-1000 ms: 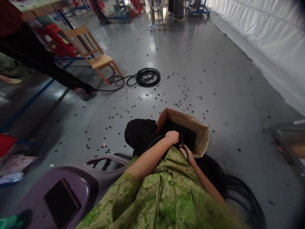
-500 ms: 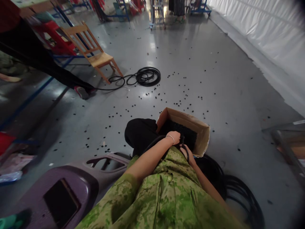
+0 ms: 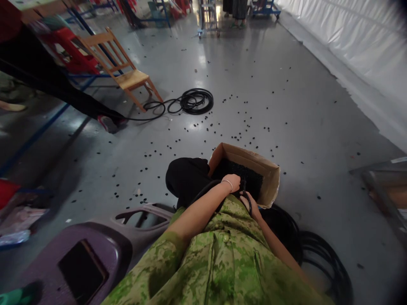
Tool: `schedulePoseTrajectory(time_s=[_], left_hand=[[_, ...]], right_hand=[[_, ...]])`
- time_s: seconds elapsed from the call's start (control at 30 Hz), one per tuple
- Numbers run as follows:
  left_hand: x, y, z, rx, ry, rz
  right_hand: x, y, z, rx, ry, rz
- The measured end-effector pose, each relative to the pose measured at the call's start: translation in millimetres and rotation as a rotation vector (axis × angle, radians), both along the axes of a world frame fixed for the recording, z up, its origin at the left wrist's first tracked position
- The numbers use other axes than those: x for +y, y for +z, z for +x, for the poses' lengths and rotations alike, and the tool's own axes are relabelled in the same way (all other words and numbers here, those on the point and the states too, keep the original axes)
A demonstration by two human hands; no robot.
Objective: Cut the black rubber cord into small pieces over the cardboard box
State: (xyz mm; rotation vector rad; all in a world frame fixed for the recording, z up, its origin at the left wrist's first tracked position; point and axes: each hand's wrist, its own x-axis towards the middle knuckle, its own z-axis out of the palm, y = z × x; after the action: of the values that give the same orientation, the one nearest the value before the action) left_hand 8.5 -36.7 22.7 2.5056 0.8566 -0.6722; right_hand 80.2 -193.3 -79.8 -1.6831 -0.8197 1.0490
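Box (image 3: 271,186) of cardboard stands open just ahead of my lap, dark bits (image 3: 237,169) heaped inside. Black tubing (image 3: 205,190) runs along my left forearm to my left hand (image 3: 233,183), curled tight around it by the box's near side; just beside, my right hand (image 3: 254,206) grips black-handled scissors (image 3: 250,207).

fingertips of my left hand (image 3: 234,182) curled from sight by the box (image 3: 272,186), black bits (image 3: 252,177) inside it too tiny to tell
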Motion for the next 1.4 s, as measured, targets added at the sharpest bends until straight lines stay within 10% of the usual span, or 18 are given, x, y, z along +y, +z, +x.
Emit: schedulePoseTrajectory(time_s=[1.4], left_hand=[[9.9,-18.8,-2.1,0.023,-0.132,-0.04]], right_hand=[[6.6,-6.6,-1.9,-0.183,0.013,0.009]])
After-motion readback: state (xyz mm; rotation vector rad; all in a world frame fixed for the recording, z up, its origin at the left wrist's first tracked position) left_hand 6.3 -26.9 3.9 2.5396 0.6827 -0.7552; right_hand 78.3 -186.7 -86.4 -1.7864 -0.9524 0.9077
